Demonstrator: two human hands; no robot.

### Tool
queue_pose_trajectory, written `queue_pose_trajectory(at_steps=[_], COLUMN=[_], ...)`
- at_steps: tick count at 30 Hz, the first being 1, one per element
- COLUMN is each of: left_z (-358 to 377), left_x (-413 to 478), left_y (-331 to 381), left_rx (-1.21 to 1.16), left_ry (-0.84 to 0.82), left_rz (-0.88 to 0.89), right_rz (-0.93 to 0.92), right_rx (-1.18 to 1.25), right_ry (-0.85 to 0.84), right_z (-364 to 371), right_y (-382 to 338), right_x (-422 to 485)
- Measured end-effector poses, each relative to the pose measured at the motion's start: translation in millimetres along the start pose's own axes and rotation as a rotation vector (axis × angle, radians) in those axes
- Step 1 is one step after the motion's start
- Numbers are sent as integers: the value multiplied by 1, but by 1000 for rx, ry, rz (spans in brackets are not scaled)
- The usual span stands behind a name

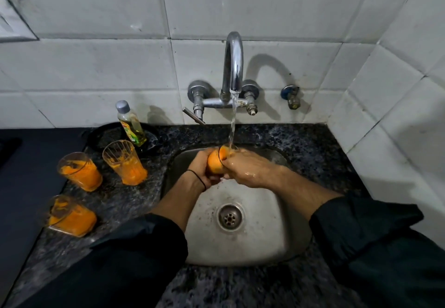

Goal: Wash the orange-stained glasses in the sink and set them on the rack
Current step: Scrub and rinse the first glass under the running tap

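A: Which step is the person working through?

B: Rinsing the first glass, I'm judging. Left of the sink (252,250), three more are waiting on the counter, all coated orange. There's the front glass (71,216), the middle glass (80,171) and the back glass (125,162). The soap bottle (131,123) is standing just behind that last one.

A: And over the sink itself?

B: The left hand (201,166) is curling its fingers round the base end of the held glass (215,163), which is hanging above the back part of the sink. The water stream (232,124) is falling from the tap (233,67) onto the glass's mouth. The right hand (245,169), wet, is lying over the rim side. Its fingers are hiding behind the glass, so I can't tell whether they're pinching the rim or reaching inside.

A: Which way is the glass pointing?

B: Its mouth is facing up and away, toward the sink's back edge. The long axis is leaning, running from the base nearest the person up toward the stream.

A: What is the next move asking for?

B: Orange is still covering the wall of the glass, so I'm expecting rubbing and turning under the water with a firm hold, since wet glass is likely slippery. No rack is showing anywhere around the sink, so it needs finding before the glass can be set down
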State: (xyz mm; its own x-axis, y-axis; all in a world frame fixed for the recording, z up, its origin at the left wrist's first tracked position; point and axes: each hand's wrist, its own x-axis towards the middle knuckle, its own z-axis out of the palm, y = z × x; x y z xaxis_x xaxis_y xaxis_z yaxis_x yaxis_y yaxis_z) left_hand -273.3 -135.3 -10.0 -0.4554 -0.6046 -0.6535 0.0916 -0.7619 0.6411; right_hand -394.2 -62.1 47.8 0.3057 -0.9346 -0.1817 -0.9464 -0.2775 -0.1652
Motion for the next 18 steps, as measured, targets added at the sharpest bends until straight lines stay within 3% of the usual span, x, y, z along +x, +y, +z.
queue_pose_trajectory(at_steps=[3, 5, 6, 9, 11, 12, 15, 18], left_z=[10, 11, 9, 4, 4, 7, 12, 6], left_x=[6, 8, 7, 0, -2, -2, 9, 17], left_y=[-17, -22, -20, -7, -4, -6, -24, -37], left_rx=[-387, -412, -355, -93, -84, -131, -348, -431], left_ry=[-34, -26, -14, -2, 28, 24, 4, 48], left_rz=[173, 211, 190, -20, -108, -90, 103, 209], right_rz=[298, 233, 127, -170, -190, -164, 59, 266], right_rx=[396, 412, 333, -230, -432, -406, -13, 721], right_ry=[182, 206, 169, -67, -166, -168, -72, 184], right_z=[5, 9, 8, -7, -11, -10, 12, 36], right_y=[-13, -12, -9, 9, 15, 16, 15, -9], right_x=[11, 11, 7, -6, -5, -3, 5, 9])
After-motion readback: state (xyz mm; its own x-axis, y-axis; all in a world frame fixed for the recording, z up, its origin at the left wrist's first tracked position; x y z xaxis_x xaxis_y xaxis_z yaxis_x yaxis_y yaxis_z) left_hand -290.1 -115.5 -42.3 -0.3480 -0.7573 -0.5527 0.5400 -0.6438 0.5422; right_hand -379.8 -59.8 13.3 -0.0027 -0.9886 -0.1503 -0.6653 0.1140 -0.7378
